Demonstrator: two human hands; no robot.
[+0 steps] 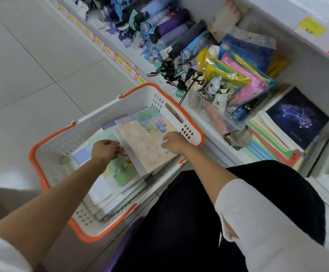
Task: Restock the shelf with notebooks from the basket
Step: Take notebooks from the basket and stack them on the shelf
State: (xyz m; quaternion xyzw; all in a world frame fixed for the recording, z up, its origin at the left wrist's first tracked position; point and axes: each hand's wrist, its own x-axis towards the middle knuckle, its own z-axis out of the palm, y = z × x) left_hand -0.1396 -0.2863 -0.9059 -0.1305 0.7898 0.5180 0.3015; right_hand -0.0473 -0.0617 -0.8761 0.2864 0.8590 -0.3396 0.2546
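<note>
Seen from the head camera: a person crouches beside a white basket with an orange rim, set on the pale tiled floor in front of a low store shelf. Both bare forearms reach down into the basket, which holds a loose stack of notebooks (pastel covers, lying flat and overlapping).

The left hand is curled over a green-and-blue illustrated notebook, fingers bent inward and pinched together at the cover; whether they actually grip an edge cannot be told. The right hand rests on the far end of a peach floral notebook, which sits tilted, one long edge raised above the stack. Its fingers are folded down onto the cover near the basket's far wall; a firm grasp cannot be confirmed from this angle.

On the shelf to the right, a stack of notebooks already stands in place, topped by a dark blue constellation notebook. Beside it sits a clear plastic bin of small items, with bright zip pouches in yellow, pink and teal behind. Further along the shelf lie rows of folded umbrellas in purple, blue and black. Yellow price tags line the shelf edges. The person's white sleeve and dark trousers fill the lower right.
</note>
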